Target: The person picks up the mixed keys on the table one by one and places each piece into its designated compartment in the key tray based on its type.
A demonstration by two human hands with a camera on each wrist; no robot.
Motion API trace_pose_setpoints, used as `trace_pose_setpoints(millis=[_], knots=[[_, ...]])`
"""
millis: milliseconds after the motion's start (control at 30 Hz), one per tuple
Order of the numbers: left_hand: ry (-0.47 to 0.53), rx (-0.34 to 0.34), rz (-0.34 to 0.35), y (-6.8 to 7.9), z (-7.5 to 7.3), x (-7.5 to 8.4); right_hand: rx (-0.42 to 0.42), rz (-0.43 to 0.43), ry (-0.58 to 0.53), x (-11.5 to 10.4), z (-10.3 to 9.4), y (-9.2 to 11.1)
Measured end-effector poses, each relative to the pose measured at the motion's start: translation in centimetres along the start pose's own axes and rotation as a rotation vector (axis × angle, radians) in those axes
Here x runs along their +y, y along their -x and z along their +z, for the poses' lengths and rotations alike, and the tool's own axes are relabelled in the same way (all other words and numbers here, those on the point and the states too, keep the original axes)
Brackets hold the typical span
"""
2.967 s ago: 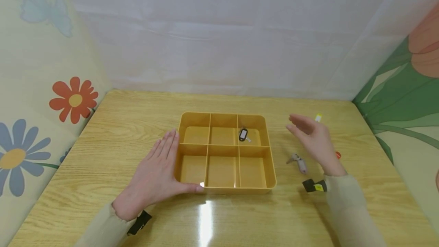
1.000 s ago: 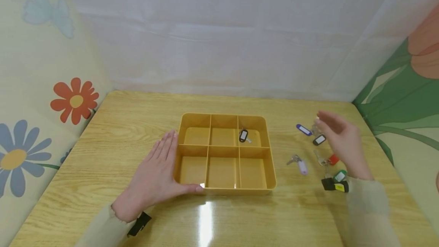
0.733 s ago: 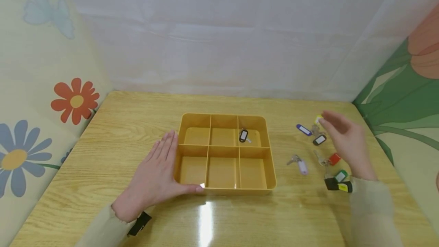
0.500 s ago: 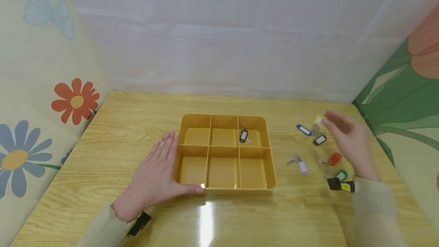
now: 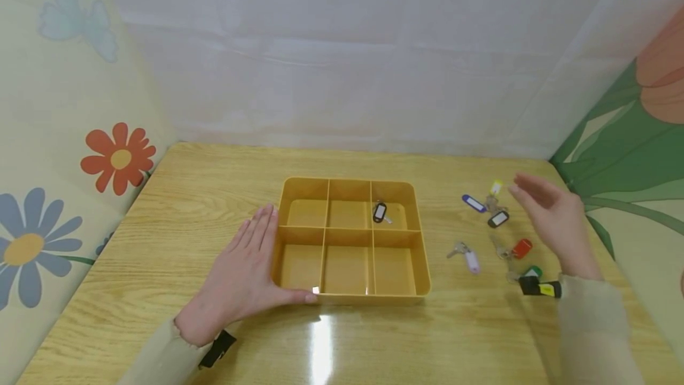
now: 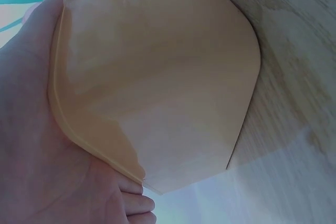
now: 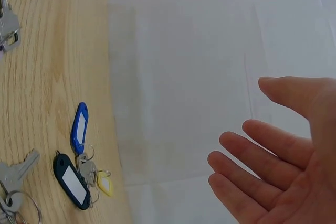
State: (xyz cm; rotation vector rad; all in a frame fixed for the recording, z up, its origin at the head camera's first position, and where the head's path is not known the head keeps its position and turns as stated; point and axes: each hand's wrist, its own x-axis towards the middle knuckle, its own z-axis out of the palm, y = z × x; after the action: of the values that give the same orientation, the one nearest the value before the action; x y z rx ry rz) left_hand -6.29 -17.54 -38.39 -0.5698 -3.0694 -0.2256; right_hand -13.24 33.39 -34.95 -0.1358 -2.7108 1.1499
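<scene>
A yellow box (image 5: 422, 260) with several compartments stands mid-table. My left hand (image 5: 243, 272) lies along its left side with straight fingers, the thumb on the front edge. In the back right compartment lies a key with a black tag (image 5: 379, 212). My right hand (image 5: 556, 218) hovers over the table's right part, fingers relaxed and holding nothing. Left of it are keys with a blue tag (image 5: 474, 202), a yellow tag (image 5: 496, 188) and a dark tag (image 5: 499, 218). Nearer lie keys with a red tag (image 5: 522, 248), a green tag (image 5: 532, 273) and a lilac tag (image 5: 472, 261).
The wooden table (image 5: 214, 183) ends at a white sheet (image 5: 342, 76) behind. Printed panels with flowers flank it on the left (image 5: 43, 106) and right (image 5: 636, 153). A black strap piece (image 5: 540, 287) on my right wrist partly covers the green tag.
My right hand has moved right, away from the box, uncovering the blue, yellow, dark, red and green tags. My left hand and the box stay in place.
</scene>
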Motion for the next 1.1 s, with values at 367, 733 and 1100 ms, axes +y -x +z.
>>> trace_pose_setpoints(millis=[367, 733, 1100], knots=[[0.005, 0.0, 0.0, 0.1, 0.0, 0.1, -0.055, 0.033, 0.034, 0.8, -0.4, -0.5], [0.012, -0.002, -0.004, 0.0, 0.0, 0.0, -0.088, 0.042, 0.08, 2.1, -0.5, -1.4], [0.015, -0.006, -0.004, 0.1, 0.0, 0.0, -0.134, 0.046, 0.085, 3.8, 0.0, -1.8]])
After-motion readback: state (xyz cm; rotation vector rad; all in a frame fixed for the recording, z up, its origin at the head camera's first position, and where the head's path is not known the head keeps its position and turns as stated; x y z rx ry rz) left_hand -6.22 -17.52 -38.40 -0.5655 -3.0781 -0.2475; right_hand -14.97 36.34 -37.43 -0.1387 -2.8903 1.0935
